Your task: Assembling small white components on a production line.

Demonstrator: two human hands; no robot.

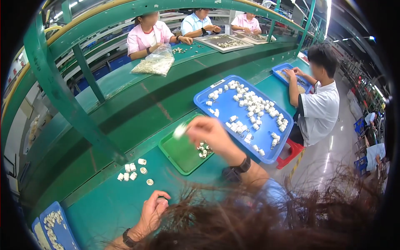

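My right hand (210, 135) is raised over the green tray (175, 146), its fingers pinching a small white piece (180, 131) that is smeared by motion. Small metal-and-white parts (204, 150) lie at the tray's right end, partly behind this hand. Lower down, my left hand (153, 210) is above the green bench with thumb and fingers curled together; a small pale thing shows at the fingertips, too unclear to name. Several white cylindrical pieces (130, 168) stand and lie on the bench beyond my left hand, two of them showing a metal inside.
A large blue tray (200, 100) of white pieces sits to the right, and another blue tray (68, 225) at the lower left. A green post (62, 96) rises at left. Co-workers sit across the line; one (323, 100) works at right. Hair covers the lower edge.
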